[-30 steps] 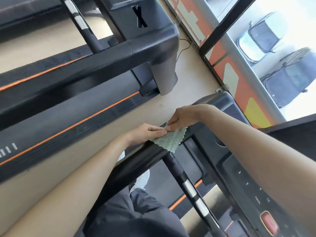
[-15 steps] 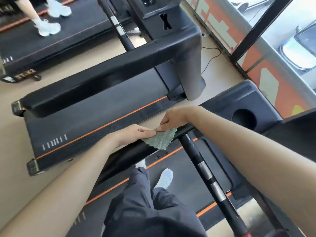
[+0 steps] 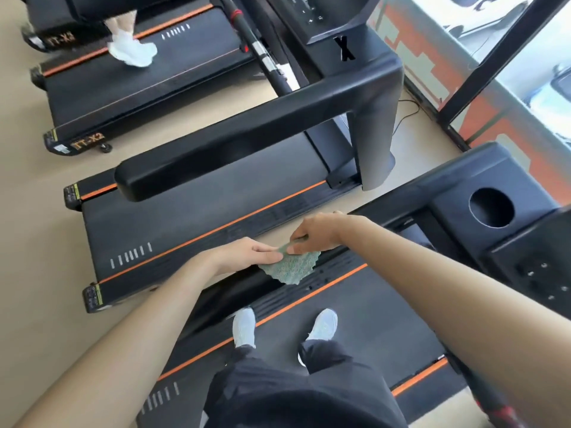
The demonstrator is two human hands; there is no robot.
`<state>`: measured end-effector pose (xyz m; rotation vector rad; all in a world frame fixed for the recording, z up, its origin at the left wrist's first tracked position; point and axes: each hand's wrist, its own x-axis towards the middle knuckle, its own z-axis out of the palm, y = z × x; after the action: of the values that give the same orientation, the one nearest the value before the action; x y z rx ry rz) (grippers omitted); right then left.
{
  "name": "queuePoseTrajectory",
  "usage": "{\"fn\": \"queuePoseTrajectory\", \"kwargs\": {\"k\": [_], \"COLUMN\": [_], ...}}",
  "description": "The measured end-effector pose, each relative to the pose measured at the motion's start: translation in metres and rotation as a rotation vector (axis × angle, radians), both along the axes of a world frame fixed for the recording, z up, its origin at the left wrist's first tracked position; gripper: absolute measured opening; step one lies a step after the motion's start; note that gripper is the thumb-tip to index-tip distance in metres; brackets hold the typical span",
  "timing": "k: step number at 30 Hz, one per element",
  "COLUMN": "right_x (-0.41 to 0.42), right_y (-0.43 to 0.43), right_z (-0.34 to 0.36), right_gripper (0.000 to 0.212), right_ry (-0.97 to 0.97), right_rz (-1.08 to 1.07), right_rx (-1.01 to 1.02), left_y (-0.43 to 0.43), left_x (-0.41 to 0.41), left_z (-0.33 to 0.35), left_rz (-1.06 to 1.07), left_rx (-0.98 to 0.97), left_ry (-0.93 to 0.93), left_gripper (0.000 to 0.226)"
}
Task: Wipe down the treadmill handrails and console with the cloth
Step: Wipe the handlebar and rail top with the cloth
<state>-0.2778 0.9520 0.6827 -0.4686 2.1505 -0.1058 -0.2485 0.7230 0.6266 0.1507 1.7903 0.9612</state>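
The green cloth point(image 3: 290, 268) is held over the left handrail point(image 3: 401, 208) of the treadmill on which the person stands, and its lower edge is draped across the rail's top face. Whether the fabric is pressed onto the rail or only laid on it cannot be told. The long axis of the rail runs diagonally, from the lower left near the body to the upper right, where it is joined to the console point(image 3: 537, 273) beside the round cup holder point(image 3: 491, 206). The left edge of the cloth is pinched by the left hand point(image 3: 247, 256) between the thumb and nearly straight, closed fingers. The upper edge is pinched by the right hand point(image 3: 315, 234) with curled fingers. Both arms are extended forward and to the left, the right arm being reached across the running belt point(image 3: 355, 319). The left hand lies nearer the free end of the rail and the right hand nearer the console. The coming stroke is judged to be required along the rail's axis. The console appears not yet reached.
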Motion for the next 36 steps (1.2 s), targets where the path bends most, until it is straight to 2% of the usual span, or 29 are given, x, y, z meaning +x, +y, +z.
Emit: {"fn": "queuePoseTrajectory", "kwargs": {"k": [4,8,11,15,19,23,30,33,36], "right_x": [0.016,0.032,0.042,0.052,0.058,0.057,0.059,0.072,0.09], "right_y": [-0.049,-0.102,-0.142,-0.183,-0.212,-0.232,-0.26,-0.27,-0.27], "right_z": [-0.002,-0.004,-0.009,-0.021,-0.027,-0.031,-0.036,-0.035,-0.033], "right_gripper": [0.056,0.05,0.046,0.048,0.048,0.053,0.06,0.059,0.064], "right_ry": [-0.042,-0.106,-0.125,-0.162,-0.221,-0.25,-0.326,-0.277,-0.1], "right_rz": [-0.005,-0.001,0.011,0.049,0.045,0.093,0.037,0.029,0.097], "right_rx": [0.021,-0.011,-0.042,-0.062,-0.091,-0.07,-0.031,-0.049,-0.041], "left_y": [-0.048,-0.098,-0.141,-0.188,-0.218,-0.236,-0.242,-0.245,-0.242], "left_x": [0.016,0.036,0.053,0.077,0.098,0.118,0.142,0.147,0.149], "left_z": [-0.005,-0.008,-0.019,-0.036,-0.043,-0.056,-0.068,-0.069,-0.066], "left_rz": [-0.001,0.061,0.103,0.186,0.214,0.29,0.437,0.512,0.551], "left_rx": [-0.022,0.049,0.079,0.131,0.17,0.161,0.215,0.227,0.218], "left_ry": [-0.006,-0.044,-0.043,-0.043,-0.039,0.046,0.07,0.054,0.107], "left_gripper": [0.052,0.03,0.023,0.036,0.036,0.058,0.056,0.055,0.05]}}
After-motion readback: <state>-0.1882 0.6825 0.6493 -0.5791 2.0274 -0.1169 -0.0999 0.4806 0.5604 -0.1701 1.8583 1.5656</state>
